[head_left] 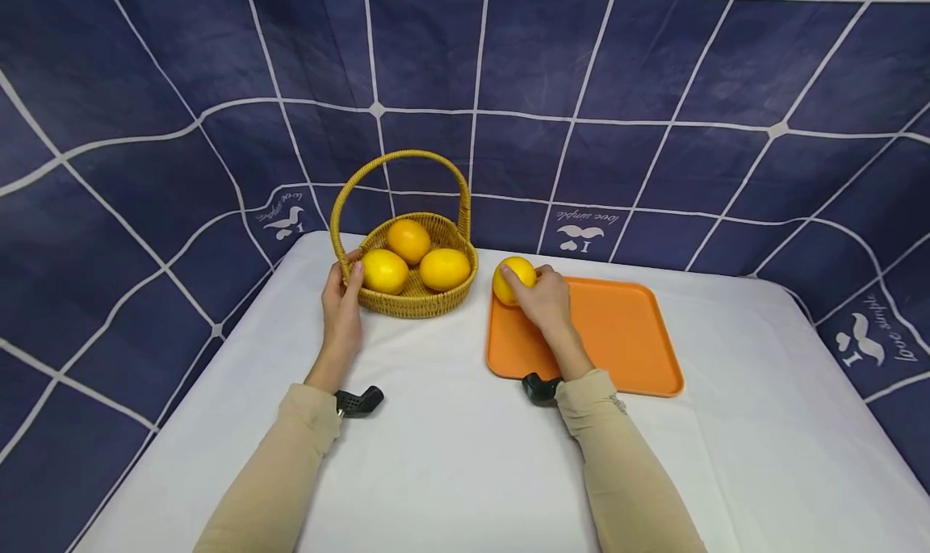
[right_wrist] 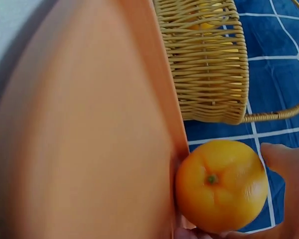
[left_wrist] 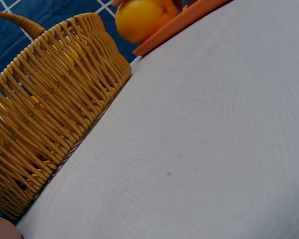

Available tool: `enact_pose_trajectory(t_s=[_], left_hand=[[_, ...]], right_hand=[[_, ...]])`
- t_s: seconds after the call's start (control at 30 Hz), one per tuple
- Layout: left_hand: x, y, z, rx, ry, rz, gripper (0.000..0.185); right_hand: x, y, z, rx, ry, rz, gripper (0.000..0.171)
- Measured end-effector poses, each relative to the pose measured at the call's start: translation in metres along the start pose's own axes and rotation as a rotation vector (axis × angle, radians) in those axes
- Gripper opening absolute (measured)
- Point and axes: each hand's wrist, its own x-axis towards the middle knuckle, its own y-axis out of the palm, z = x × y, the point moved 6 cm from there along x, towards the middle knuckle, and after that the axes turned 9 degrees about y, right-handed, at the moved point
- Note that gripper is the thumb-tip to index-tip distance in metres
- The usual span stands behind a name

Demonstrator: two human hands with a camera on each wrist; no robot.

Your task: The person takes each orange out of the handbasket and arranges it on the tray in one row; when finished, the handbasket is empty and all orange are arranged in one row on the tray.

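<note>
- head view: your right hand [head_left: 546, 301] has its fingers curled over an orange [head_left: 513, 280], holding it at the far left corner of the orange plastic tray [head_left: 625, 335]. your left hand [head_left: 342, 304] steadies the wicker basket [head_left: 407, 295], thumb hooked on the rim and fingers against the weave; three more oranges [head_left: 408, 240] lie just past that thumb. this looks like the step of moving fruit between basket and tray; which way you cannot tell.
- left wrist view: the fingers are out of sight. the basket wall [left_wrist: 45, 119] is tightly coiled cane, the white tablecloth [left_wrist: 204, 149] finely woven, and the held orange [left_wrist: 139, 20] sits at the tray's edge.
- right wrist view: the orange [right_wrist: 222, 185], glossy, dimpled and round with a green stem dot, rests between your fingertips [right_wrist: 289, 164] and the smooth raised tray rim [right_wrist: 159, 89]. the next move needs a firm wrap, since round fruit rolls.
</note>
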Motion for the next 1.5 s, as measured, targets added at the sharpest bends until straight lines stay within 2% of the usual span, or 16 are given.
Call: enact_pose_trajectory(t_s=[0.4, 0.63, 0.8, 0.87, 0.93, 1.1, 1.23, 1.33, 1.5], left_hand=[[0.002, 0.001, 0.0, -0.024, -0.003, -0.01, 0.047], [0.001, -0.003, 0.001, -0.013, -0.009, -0.015, 0.047], [0.001, -0.003, 0.002, -0.096, -0.033, -0.026, 0.046], [0.0, -0.001, -0.004, -0.126, -0.048, -0.025, 0.046], [0.0, 0.0, -0.004, -0.138, -0.048, -0.029, 0.046], [0.0, 0.003, -0.005, -0.14, -0.044, -0.018, 0.045], [-0.001, 0.003, -0.014, -0.157, -0.061, -0.01, 0.048], [0.0, 0.0, -0.008, -0.166, -0.059, -0.019, 0.048], [0.001, -0.001, 0.004, -0.171, -0.046, -0.023, 0.046]], right_hand=[[0.0, -0.013, 0.007, 0.085, -0.006, -0.03, 0.079], [-0.005, -0.018, 0.018, 0.097, -0.087, -0.061, 0.075], [-0.012, -0.021, 0.028, 0.118, -0.147, -0.063, 0.071], [-0.014, -0.022, 0.032, 0.125, -0.171, -0.059, 0.067], [-0.019, -0.022, 0.037, 0.131, -0.194, -0.054, 0.064], [-0.029, -0.015, 0.057, 0.119, -0.278, -0.007, 0.058], [-0.036, -0.002, 0.079, 0.076, -0.382, 0.066, 0.056], [-0.038, 0.008, 0.093, 0.044, -0.429, 0.122, 0.057], [-0.035, 0.02, 0.106, -0.001, -0.447, 0.198, 0.06]])
